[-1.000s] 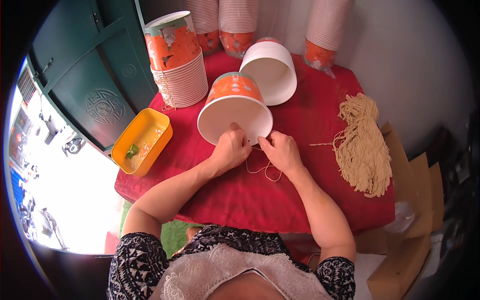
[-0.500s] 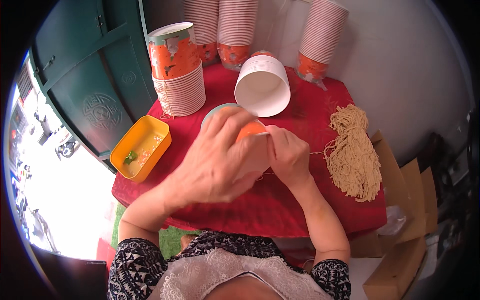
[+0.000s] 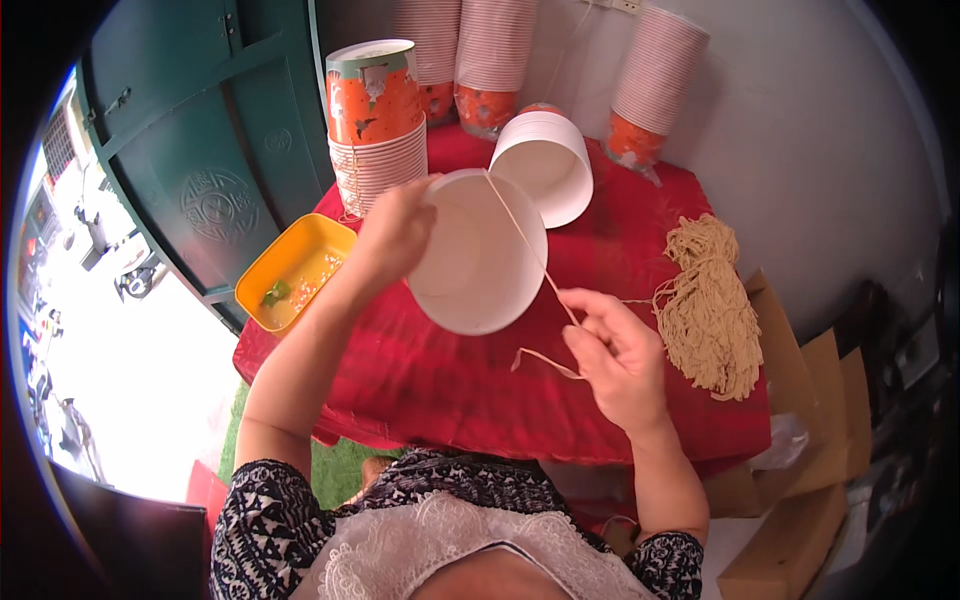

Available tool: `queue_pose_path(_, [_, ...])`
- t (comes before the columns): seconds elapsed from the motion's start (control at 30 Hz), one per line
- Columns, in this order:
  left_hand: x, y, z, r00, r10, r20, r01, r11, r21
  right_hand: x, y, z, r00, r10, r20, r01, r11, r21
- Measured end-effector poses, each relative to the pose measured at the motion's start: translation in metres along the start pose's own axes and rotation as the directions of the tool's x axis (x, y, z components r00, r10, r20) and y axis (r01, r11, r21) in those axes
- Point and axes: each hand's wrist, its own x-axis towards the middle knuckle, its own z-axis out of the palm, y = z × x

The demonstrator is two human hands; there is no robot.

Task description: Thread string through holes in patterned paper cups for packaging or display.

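Observation:
My left hand point(image 3: 400, 228) is closed on the side of a paper tub point(image 3: 475, 265), whose white open mouth is turned up toward me. From its far rim a beige string point(image 3: 527, 240) runs taut across the opening to my right hand point(image 3: 622, 362). The fingers of that hand are bent together on the string, and a loose end hangs beside them. How the string is fixed at the rim I cannot make out. Behind the held tub, a few nested paper tubs point(image 3: 550, 175) lie on their side, mouths toward me.
On the red-covered table point(image 3: 440, 390), an orange-printed tub stack point(image 3: 375, 110) stands back left, a yellow tray point(image 3: 285, 285) with small bits below it. A hank of beige string point(image 3: 712, 315) lies right. Tall wrapped tub stacks point(image 3: 655, 90) line the wall; cardboard boxes point(image 3: 800, 530) sit lower right.
The tub's mouth has turned up toward me. My left hand has shifted to its left side; my right hand has moved down and right, drawing the string out from the rim.

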Motion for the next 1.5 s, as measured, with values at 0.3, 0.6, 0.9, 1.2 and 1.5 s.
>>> queue_pose_path(0.3, [0.005, -0.008, -0.007, 0.818, -0.575, 0.008, 0.521, 0.736, -0.431, -0.045, -0.018, -0.037, 0.992, 0.101, 0.070, -0.122, 0.891, 0.438])
queue_pose_path(0.6, [-0.048, 0.011, 0.016, 0.805, -0.127, -0.579, -0.005, 0.975, -0.221, -0.023, -0.007, -0.006, 0.972, 0.210, -0.104, -0.085, 0.732, 0.676])
queue_pose_path(0.9, [-0.098, 0.098, 0.041, 0.851, 0.513, -0.116, -0.476, 0.845, 0.245, -0.005, 0.025, 0.029, 0.947, 0.170, -0.274, 0.073, 0.714, 0.696])
queue_pose_path(1.2, [-0.096, 0.092, 0.072, 0.851, 0.522, -0.051, -0.519, 0.853, 0.058, -0.010, 0.032, 0.037, 0.940, 0.187, -0.286, 0.034, 0.782, 0.622])
queue_pose_path(1.5, [-0.092, 0.092, 0.059, 0.850, 0.520, 0.086, -0.526, 0.832, 0.173, -0.017, 0.038, 0.032, 0.940, -0.284, -0.186, 0.276, 0.959, -0.070])
